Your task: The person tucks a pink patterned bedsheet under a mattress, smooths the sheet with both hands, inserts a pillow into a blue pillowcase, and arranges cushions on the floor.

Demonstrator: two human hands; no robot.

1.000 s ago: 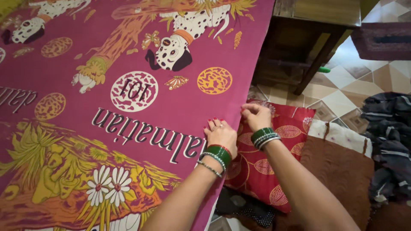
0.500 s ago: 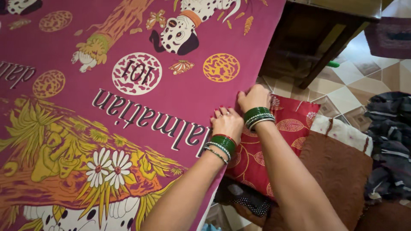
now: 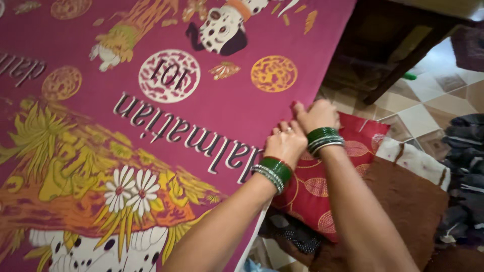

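Where the magenta printed sheet point(image 3: 151, 116) ends along its right-hand edge, both hands sit side by side on that edge, about midway down the frame. In the head view, the only one, the sheet spreads flat from the hands leftward and away, filling most of the picture, and its edge runs as a long slanting line from far right to near centre. The left hand point(image 3: 286, 143), wearing green bangles, lies palm down with fingers curled over the fabric just inside the edge. The right hand point(image 3: 316, 115), also bangled, is a little farther and to the right, touching the left hand, and looks closed on the hem; whether it pinches cloth or only presses it I cannot tell, since its fingertips are folded under.

Just right of the edge and lower down lies a red patterned cushion point(image 3: 333, 176), partly under the right forearm. Beyond it are a brown mat point(image 3: 408, 201), a heap of dark clothes point(image 3: 464, 166) and a dark wooden table point(image 3: 398, 45) on the tiled floor point(image 3: 418, 111).

What the sheet covers is hidden, and its left and far sides are cut off.
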